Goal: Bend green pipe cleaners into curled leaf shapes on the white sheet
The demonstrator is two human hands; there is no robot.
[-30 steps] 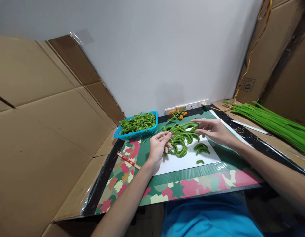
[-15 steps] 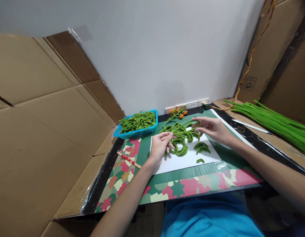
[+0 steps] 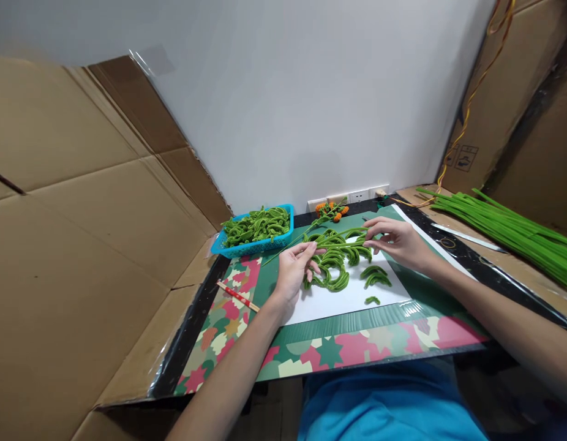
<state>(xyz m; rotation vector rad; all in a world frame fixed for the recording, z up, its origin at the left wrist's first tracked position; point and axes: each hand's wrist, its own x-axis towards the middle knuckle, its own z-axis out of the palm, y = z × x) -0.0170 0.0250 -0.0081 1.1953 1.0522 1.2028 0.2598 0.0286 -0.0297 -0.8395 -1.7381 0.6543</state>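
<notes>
Head view: a green fuzzy wire is being held over curled green pieces on white paper, its long axis running sideways. One end is being pinched between thumb and forefinger of the left hand, the other between fingertips of the right hand; neither is nearer.

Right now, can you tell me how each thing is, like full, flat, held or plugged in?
Left hand: fingers pinching a green strip.
Right hand: fingers appear closed on the strip too.
Green strip: held between both hands.
White paper: flat, partly covered by loose green curls.
Blue basket: filled with green pieces.
Orange flowers: lying down.
Red-wrapped stick: lying down.
Long green stems: in a loose heap.
Plug: looks plugged in.
</notes>
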